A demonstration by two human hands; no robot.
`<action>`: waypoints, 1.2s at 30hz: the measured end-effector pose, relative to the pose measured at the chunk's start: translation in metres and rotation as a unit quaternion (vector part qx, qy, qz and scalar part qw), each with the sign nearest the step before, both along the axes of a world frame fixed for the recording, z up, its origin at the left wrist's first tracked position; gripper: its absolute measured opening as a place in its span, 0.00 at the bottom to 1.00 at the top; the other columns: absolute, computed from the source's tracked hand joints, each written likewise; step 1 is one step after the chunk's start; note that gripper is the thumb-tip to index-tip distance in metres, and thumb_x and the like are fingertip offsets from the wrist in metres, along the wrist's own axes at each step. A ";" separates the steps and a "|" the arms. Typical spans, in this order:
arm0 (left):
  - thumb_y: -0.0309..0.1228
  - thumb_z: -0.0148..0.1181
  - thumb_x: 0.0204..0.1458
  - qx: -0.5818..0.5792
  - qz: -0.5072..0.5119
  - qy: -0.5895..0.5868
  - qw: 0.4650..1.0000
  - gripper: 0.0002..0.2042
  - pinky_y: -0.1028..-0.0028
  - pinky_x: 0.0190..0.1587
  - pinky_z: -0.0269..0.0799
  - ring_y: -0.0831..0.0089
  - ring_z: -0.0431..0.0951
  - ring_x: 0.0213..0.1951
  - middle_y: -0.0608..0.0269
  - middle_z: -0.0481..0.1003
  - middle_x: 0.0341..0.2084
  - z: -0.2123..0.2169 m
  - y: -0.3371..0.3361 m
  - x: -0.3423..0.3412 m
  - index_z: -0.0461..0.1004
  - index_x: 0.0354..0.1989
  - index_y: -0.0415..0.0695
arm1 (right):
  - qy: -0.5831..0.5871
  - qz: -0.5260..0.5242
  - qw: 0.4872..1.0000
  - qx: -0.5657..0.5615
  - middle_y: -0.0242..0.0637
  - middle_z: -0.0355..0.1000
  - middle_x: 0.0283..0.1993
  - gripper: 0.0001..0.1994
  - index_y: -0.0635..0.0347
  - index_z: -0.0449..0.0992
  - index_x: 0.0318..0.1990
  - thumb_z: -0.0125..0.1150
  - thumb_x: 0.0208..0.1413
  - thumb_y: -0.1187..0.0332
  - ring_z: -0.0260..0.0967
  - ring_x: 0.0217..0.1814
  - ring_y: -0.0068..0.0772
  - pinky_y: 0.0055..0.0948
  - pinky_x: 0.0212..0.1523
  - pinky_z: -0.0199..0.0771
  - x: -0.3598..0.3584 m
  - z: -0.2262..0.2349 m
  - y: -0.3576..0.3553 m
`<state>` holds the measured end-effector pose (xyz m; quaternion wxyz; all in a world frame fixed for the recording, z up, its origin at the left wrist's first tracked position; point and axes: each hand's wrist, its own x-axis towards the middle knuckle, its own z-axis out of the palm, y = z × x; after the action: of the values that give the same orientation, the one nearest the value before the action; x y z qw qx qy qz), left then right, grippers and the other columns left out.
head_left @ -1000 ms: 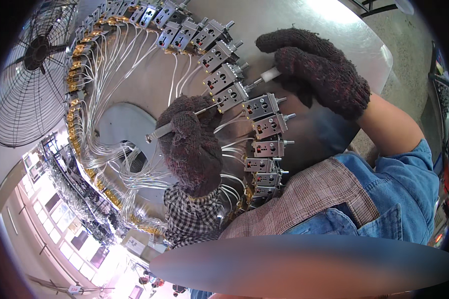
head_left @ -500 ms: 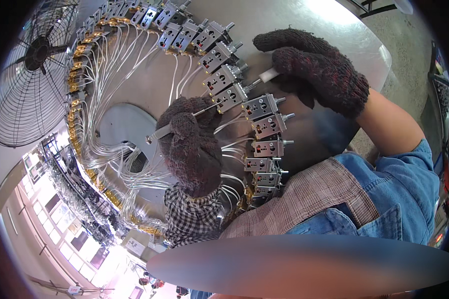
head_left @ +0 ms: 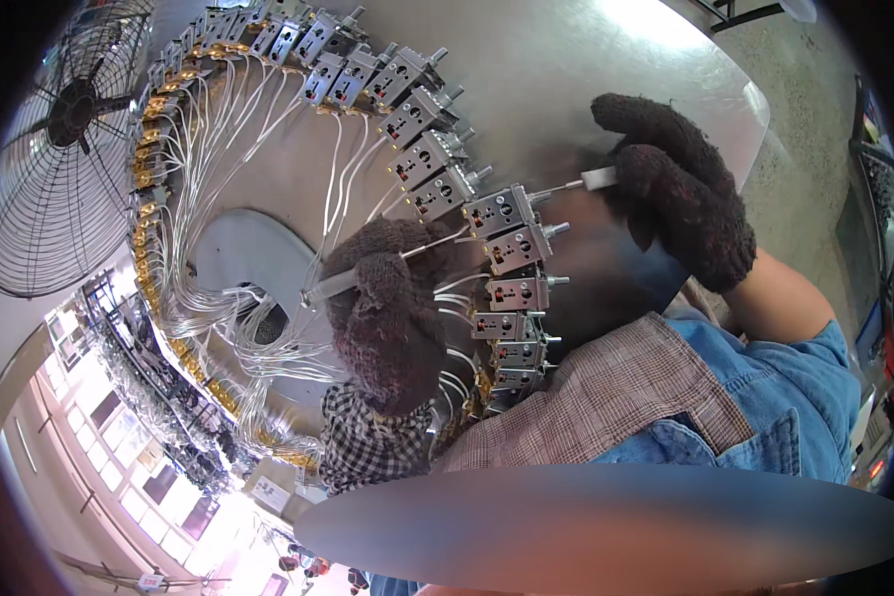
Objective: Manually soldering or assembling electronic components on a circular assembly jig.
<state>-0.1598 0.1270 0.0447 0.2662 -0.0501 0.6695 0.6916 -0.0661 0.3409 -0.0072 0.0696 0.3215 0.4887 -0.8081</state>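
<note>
My left hand, in a dark knit glove, is closed round a thin metal probe with a pale handle. Its rod reaches right to the wired end of a small metal switch box. On the other side of that box, my right hand, also gloved, pinches a second probe with a white handle. This probe's tip is at the box's protruding stem; whether it touches cannot be made out. Several like boxes stand in a curved row, with white wires running inward from them.
The row of boxes follows a round grey metal table. Wires gather at a grey disc with a dark centre. A large caged fan stands at the left. A plaid apron lies close below the boxes.
Both probes have moved from one switch box to the neighbouring box nearer my body. My right hand has shifted right and down; the left has lowered slightly. The view has shifted a little.
</note>
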 end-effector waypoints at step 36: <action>0.29 0.51 0.49 0.098 0.026 -0.097 0.990 0.14 0.58 0.33 0.73 0.57 0.74 0.35 0.50 0.69 0.34 -0.015 0.002 -0.005 0.62 0.42 0.36 | 0.104 0.162 0.962 0.195 0.39 0.67 0.38 0.17 0.58 0.67 0.47 0.55 0.46 0.74 0.68 0.21 0.25 0.23 0.26 0.72 -0.011 -0.008 0.005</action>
<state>-0.1651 0.1290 0.0301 0.3160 -0.1082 0.5683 0.7520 -0.0771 0.3463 -0.0154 0.0840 0.1595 0.6868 -0.7041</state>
